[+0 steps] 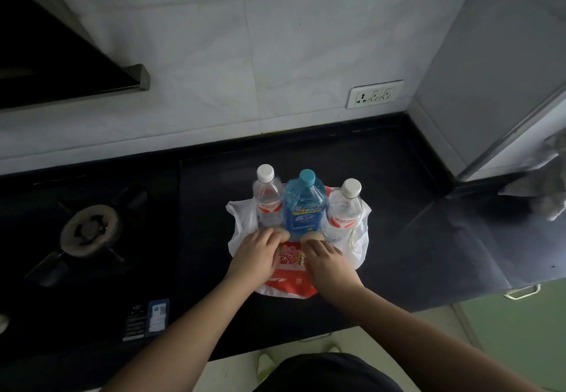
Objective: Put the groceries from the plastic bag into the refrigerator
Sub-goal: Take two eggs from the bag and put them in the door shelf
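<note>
A white and red plastic bag (360,247) lies open on the black countertop (398,238). Three bottles stand in it: a clear water bottle (267,204) with a white cap on the left, a blue bottle (303,208) with a teal cap in the middle, and a second clear water bottle (344,211) on the right. My left hand (257,252) and my right hand (326,261) rest at the bag's near side, fingers curled. Each covers a pale round item (283,234), the other pale round item (312,236). A red patterned packet (289,257) lies between them.
A gas burner (90,229) sits on the black hob to the left, under a range hood (61,54). The grey refrigerator (490,85) stands at the right, with a grey cloth (551,183) by its edge. A wall socket (375,94) is behind the bag.
</note>
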